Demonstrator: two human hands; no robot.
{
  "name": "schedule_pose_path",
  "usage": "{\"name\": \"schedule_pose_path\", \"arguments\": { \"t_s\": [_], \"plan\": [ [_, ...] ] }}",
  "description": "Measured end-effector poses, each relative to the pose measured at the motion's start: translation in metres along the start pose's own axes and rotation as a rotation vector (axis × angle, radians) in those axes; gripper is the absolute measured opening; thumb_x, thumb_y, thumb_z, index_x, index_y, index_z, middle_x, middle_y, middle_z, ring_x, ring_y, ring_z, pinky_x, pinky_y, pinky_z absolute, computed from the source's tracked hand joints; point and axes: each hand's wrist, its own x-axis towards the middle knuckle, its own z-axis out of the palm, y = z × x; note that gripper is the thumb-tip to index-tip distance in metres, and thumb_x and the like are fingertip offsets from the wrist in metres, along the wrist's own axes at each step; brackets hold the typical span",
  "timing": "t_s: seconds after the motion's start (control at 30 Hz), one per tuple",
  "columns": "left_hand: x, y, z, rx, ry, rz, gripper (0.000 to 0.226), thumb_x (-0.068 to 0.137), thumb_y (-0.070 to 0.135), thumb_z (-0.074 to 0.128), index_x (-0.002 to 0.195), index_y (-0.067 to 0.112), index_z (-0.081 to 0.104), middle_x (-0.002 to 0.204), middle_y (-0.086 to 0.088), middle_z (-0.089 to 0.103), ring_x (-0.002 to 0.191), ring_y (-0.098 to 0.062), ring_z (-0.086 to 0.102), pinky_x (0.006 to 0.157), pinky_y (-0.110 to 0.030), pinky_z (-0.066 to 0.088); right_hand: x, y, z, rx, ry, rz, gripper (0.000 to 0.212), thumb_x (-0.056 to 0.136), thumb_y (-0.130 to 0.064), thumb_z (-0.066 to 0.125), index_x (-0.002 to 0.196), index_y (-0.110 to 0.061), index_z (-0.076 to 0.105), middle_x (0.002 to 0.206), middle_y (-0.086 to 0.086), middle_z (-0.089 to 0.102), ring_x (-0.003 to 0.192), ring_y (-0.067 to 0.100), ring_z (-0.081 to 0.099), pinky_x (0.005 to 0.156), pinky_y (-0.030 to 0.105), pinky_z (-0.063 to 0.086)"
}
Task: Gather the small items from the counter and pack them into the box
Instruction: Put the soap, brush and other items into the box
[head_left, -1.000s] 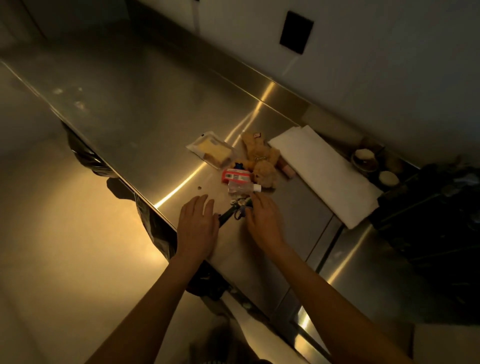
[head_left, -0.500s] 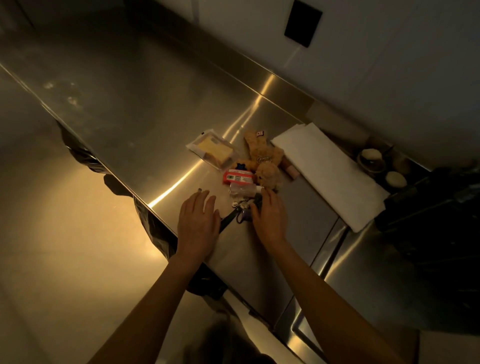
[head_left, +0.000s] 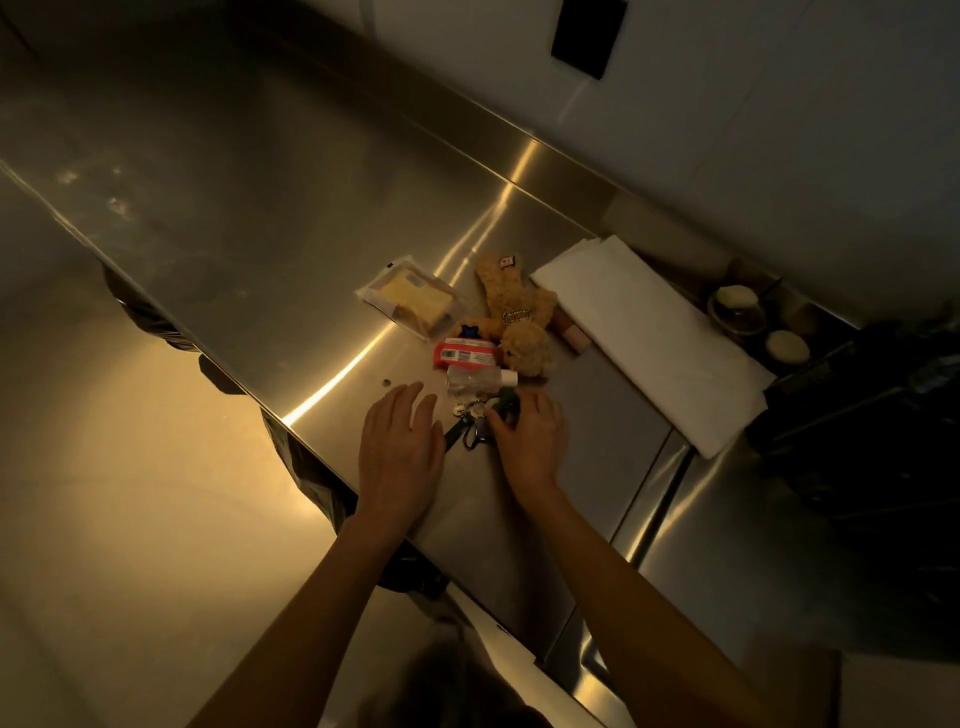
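head view: my left hand lies flat, fingers straight, on the tabletop at frame centre, I judge to corral things | right hand curls fingers round the key bunch, apparently to scoop it | plush bear, red packet, clear bottle just above | box: not visible

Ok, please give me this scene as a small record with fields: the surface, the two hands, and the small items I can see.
surface: steel counter
left hand: flat on the counter, fingers straight, holds nothing
right hand: fingers on the key bunch; grip unclear
items beyond the hands: clear small bottle, red packet, plush bear, clear pouch
beside them: folded white cloth
box: not identifiable
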Motion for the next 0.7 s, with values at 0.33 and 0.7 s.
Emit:
{"name": "schedule_pose_path", "arguments": {
  "t_s": [0.33, 0.7],
  "plan": [
    [0.003, 0.0, -0.002, -0.018, 0.033, 0.027, 0.031, 0.092, 0.018, 0.051, 0.118, 0.004, 0.061, 0.128, -0.017, 0.056, 0.121, -0.034, 0.05, 0.101, -0.044, 0.038, -0.011, -0.011, -0.017, 0.273, -0.004, -0.001, 0.04, 0.082, -0.03, 0.071, 0.119, -0.018, 0.057, 0.113, 0.0, 0.063, 0.098, 0.014, 0.061, 0.082, 0.029, 0.052],
    [0.041, 0.021, 0.003, -0.09, -0.055, 0.163, 0.045, 0.074, 0.01, 0.074, 0.117, 0.005, 0.061, 0.115, -0.016, 0.063, 0.104, -0.033, 0.059, 0.089, -0.042, 0.047, -0.018, -0.006, -0.069, 0.274, 0.261, -0.284, 0.041, 0.077, -0.018, 0.077, 0.114, -0.009, 0.061, 0.102, 0.004, 0.066, 0.089, 0.01, 0.06, 0.074, 0.018, 0.049]
  ]
}}
